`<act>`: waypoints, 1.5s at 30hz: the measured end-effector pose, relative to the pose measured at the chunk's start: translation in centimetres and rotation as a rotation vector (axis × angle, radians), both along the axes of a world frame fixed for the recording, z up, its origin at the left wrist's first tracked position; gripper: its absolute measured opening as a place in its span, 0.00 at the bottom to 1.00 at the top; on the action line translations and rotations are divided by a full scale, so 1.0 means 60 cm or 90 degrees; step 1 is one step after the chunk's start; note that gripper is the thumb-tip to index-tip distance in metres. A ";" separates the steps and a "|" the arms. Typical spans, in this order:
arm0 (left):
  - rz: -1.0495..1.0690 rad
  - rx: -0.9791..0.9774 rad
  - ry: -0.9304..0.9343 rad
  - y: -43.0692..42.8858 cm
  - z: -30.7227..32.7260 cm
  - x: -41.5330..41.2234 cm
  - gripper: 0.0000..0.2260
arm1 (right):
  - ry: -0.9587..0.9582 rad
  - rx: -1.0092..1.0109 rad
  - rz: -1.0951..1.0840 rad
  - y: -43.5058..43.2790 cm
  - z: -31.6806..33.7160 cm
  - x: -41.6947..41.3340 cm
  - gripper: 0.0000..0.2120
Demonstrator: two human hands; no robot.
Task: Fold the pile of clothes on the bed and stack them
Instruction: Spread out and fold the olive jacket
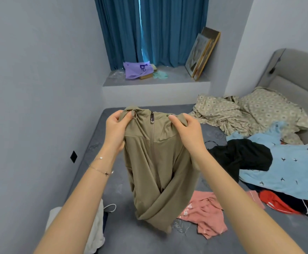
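Observation:
An olive zip-up jacket [155, 162] hangs in the air over the grey bed [112, 180]. My left hand [115, 129] pinches its left shoulder and my right hand [188, 131] grips its right shoulder. The jacket's lower part hangs twisted, with its hem close to the mattress. To the right lies the pile: a black garment [241, 156], a light blue patterned top [292, 167], and red and dark pieces [277, 202] under it. A pink garment [206, 213] lies crumpled just right of the jacket's hem.
White cloth and a face mask [101, 215] sit at the bed's near left edge. A floral sheet and pillow [250, 110] are bunched by the grey headboard [296, 70]. The window ledge holds a purple bag [136, 69] and leaning picture frames [202, 54]. A wall runs along the left.

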State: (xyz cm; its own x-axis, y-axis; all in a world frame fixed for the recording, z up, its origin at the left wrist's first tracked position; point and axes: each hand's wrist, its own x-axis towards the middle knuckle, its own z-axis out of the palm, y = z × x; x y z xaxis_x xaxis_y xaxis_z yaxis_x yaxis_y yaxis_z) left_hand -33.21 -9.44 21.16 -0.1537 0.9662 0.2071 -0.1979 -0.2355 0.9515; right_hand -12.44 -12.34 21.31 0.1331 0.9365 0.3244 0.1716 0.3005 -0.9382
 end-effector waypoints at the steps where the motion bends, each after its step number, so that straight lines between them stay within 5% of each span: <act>1: 0.010 0.011 0.010 -0.011 0.006 0.005 0.06 | -0.003 0.013 0.006 -0.013 0.009 0.006 0.24; 10: -0.031 0.048 0.095 -0.020 0.067 -0.026 0.03 | 0.008 0.108 0.049 -0.025 0.074 0.037 0.20; 13: -0.033 0.009 0.151 0.034 0.041 -0.033 0.04 | -0.077 0.109 0.016 0.033 0.046 0.043 0.20; 23: -0.057 -0.216 0.383 0.251 -0.347 0.003 0.11 | -0.261 -0.265 -0.110 0.216 -0.348 0.087 0.19; 37: -0.040 -0.324 0.350 0.488 -0.709 0.082 0.14 | -0.255 -0.376 -0.237 0.450 -0.680 0.116 0.21; 41: -0.055 -0.353 0.413 0.512 -0.809 0.098 0.09 | -0.275 -0.426 -0.190 0.493 -0.780 0.129 0.10; 45: -0.087 -0.324 0.496 0.507 -0.872 0.122 0.23 | -0.346 -0.463 -0.163 0.500 -0.848 0.134 0.16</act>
State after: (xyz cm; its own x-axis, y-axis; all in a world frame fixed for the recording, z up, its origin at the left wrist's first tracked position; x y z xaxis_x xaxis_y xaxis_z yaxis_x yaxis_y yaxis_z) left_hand -25.89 21.00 -31.18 -0.0274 0.9683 -0.2481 0.5433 0.2228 0.8095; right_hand -4.37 17.67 -29.59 0.3647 0.8968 -0.2504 0.6203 -0.4345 -0.6531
